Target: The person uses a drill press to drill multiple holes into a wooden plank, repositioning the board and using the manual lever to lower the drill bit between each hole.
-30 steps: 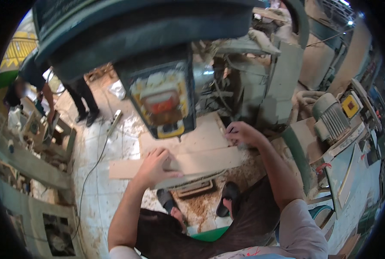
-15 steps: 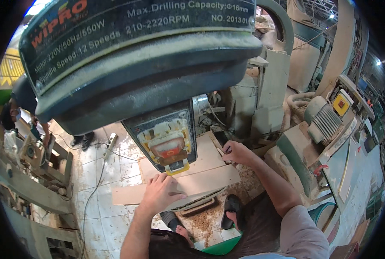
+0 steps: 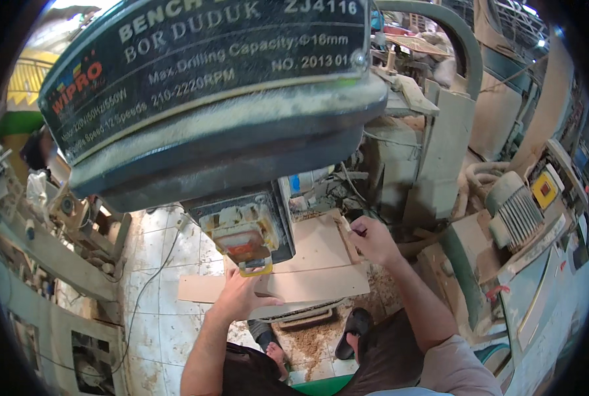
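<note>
A long pale wooden strip (image 3: 317, 282) lies crosswise below the drill press head (image 3: 228, 125). My left hand (image 3: 241, 295) rests on the strip left of its middle, thumb stretched to the right and fingers reaching forward. Its fingertips are partly hidden behind the yellow-framed switch (image 3: 241, 244) on the drill press. Beyond the strip lies a wider wooden board (image 3: 317, 244). Right of that board, my right hand (image 3: 375, 241) is closed with its fingers curled; a small dark bit shows at them, but I cannot make out what they hold. The drill bit is hidden behind the machine head.
Sawdust (image 3: 307, 340) covers the tiled floor between my feet. At right stands a dusty machine with a ribbed motor (image 3: 515, 204) and a yellow switch box (image 3: 545, 189). A cable (image 3: 154, 274) runs along the floor at left, beside wooden frames (image 3: 57, 254). Another person (image 3: 40, 150) is at far left.
The view has shifted, showing more of the drill press's label. My left hand stays on the strip; my right hand remains closed at the right of the board. The other person is less visible.
</note>
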The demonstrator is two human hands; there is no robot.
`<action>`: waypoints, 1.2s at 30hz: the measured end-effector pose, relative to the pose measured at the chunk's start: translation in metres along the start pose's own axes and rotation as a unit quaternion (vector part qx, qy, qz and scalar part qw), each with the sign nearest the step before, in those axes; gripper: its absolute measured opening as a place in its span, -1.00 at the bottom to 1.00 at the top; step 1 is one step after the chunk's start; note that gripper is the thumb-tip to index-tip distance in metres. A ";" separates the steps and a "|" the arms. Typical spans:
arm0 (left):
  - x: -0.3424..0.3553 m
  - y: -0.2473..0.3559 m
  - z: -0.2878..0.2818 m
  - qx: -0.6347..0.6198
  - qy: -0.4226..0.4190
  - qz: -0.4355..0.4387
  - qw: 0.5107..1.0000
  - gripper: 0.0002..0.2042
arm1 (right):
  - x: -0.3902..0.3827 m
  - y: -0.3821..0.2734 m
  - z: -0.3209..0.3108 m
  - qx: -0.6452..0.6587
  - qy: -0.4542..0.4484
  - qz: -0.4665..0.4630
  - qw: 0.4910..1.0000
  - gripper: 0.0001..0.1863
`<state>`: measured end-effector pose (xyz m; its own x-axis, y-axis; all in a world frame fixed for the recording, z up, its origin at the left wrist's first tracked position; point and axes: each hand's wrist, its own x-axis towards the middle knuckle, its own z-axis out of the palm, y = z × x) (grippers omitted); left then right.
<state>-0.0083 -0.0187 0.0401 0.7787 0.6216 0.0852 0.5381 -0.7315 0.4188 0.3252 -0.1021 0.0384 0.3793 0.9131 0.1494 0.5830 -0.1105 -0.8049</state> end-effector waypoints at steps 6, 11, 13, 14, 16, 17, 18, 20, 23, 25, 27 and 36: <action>-0.003 -0.017 0.004 -0.001 -0.045 -0.039 0.998 -0.23 | 0.008 -0.039 0.022 -0.018 -0.072 -0.015 0.997 -0.65; 0.005 -0.019 0.009 -0.022 -0.044 -0.017 0.999 -0.25 | 0.009 -0.025 0.014 0.014 -0.147 0.026 0.989 -0.74; 0.013 -0.025 0.016 -0.007 -0.028 0.016 0.999 -0.24 | 0.005 -0.026 0.009 0.040 -0.137 0.019 0.990 -0.72; -0.002 -0.015 0.004 0.007 -0.036 -0.010 0.999 -0.23 | 0.005 -0.030 0.013 0.029 -0.181 0.043 0.982 -0.75; -0.005 -0.017 0.005 0.005 -0.029 -0.002 1.000 -0.23 | 0.001 -0.026 0.016 0.070 -0.161 0.038 0.984 -0.83; -0.008 -0.017 0.005 0.006 -0.014 0.011 1.000 -0.23 | -0.001 -0.021 0.018 0.071 -0.167 0.033 0.983 -0.83; -0.010 -0.017 0.006 0.009 -0.010 0.006 1.000 -0.23 | -0.004 -0.016 0.020 0.104 -0.148 -0.001 0.983 -0.84; -0.017 -0.018 0.011 -0.005 0.018 0.027 0.999 -0.24 | -0.008 -0.005 0.022 0.138 -0.135 -0.040 0.980 -0.85; -0.020 -0.022 0.022 -0.006 0.054 0.044 0.998 -0.24 | -0.014 0.000 0.026 0.082 -0.131 -0.032 0.988 -0.91; -0.022 -0.025 0.028 -0.018 0.072 0.047 0.996 -0.25 | -0.025 -0.011 0.030 0.096 -0.095 -0.005 0.991 -0.90; -0.022 -0.025 0.032 -0.003 0.103 0.074 0.992 -0.26 | -0.032 -0.015 0.030 0.079 -0.101 0.000 0.992 -0.92; -0.017 -0.022 0.019 0.024 0.039 0.032 0.998 -0.30 | -0.023 -0.015 0.048 -0.006 -0.077 -0.084 0.993 -0.86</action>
<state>-0.0271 -0.0184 0.0118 0.7854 0.5922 0.1802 0.5048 -0.7812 0.3673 0.2738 -0.1030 0.0194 0.1622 0.9682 0.1907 0.6377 0.0446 -0.7690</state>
